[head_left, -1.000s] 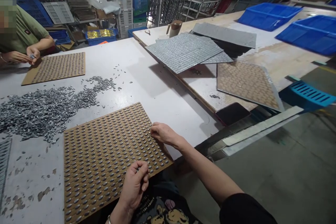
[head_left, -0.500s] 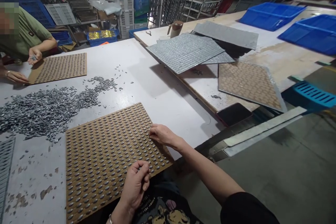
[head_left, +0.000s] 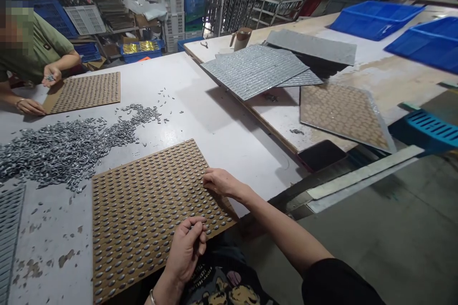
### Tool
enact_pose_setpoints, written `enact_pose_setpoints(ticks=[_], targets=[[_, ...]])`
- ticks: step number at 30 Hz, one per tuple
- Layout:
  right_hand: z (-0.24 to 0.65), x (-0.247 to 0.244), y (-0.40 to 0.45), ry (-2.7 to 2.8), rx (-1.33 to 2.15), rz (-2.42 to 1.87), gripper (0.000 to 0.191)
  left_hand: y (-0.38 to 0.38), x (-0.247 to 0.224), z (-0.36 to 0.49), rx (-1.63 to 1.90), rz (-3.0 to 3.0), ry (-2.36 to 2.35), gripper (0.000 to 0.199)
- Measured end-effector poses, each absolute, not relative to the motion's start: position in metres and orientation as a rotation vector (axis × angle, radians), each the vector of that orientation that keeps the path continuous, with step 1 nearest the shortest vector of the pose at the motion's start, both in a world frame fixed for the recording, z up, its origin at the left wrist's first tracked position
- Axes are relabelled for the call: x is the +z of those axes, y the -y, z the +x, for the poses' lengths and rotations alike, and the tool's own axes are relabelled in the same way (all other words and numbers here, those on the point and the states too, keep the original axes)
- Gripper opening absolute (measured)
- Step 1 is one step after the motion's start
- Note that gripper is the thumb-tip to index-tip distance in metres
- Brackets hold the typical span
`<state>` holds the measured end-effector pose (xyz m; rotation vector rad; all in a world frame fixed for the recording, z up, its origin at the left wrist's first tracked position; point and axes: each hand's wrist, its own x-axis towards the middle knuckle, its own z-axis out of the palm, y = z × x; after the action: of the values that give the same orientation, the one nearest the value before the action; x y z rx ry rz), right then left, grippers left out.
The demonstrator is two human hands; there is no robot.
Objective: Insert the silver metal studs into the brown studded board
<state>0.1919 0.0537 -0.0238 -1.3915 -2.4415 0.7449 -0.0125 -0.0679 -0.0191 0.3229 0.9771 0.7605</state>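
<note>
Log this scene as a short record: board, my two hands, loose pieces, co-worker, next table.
Board: brown, covered in rows of silver pieces
Left hand: curled over the board's near edge; contents unclear
Right hand: over the board, near its right edge
Loose pieces: heaped on the white table, beyond the board and leftward
Co-worker: open hand with small pieces; other hand at a second board's corner
Next table: silver sheets, blue bins

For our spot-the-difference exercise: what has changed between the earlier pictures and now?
The co-worker's hands, together in the earliest picture, have parted: one open hand shows small pieces in its palm; the other hand has moved to a corner of the far board. The view has swung slightly left. Unchanged: the wearer's right hand by the right edge of the near board, left hand curled.
</note>
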Motion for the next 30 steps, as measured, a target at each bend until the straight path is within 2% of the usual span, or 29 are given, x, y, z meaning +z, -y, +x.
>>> enact_pose_setpoints(ticks=[4, 7, 12, 18, 25, 30], targets=[[0.198, -0.009, -0.024, 2.087, 0.833, -1.422, 0.01, 0.068, -0.017, -0.012, 0.759, 0.3, -0.979, 0.04], [0.192, 0.001, 0.02, 1.806, 1.077, -1.444, 0.013, 0.069, -0.018, -0.009, 0.738, 0.297, -0.994, 0.041], [0.165, -0.007, 0.082, 1.422, 1.284, -1.469, 0.018, 0.073, -0.023, 0.004, 0.684, 0.332, -1.026, 0.043], [0.163, -0.023, 0.096, 1.181, 1.198, -1.565, 0.024, 0.072, -0.024, 0.022, 0.756, 0.459, -1.061, 0.04], [0.194, -0.046, 0.04, 1.347, 0.779, -1.752, 0.017, 0.057, -0.015, 0.025, 0.791, 0.43, -1.004, 0.044], [0.197, -0.057, 0.016, 1.419, 0.698, -1.859, 0.016, 0.06, -0.017, 0.014, 0.742, 0.492, -1.005, 0.035]])
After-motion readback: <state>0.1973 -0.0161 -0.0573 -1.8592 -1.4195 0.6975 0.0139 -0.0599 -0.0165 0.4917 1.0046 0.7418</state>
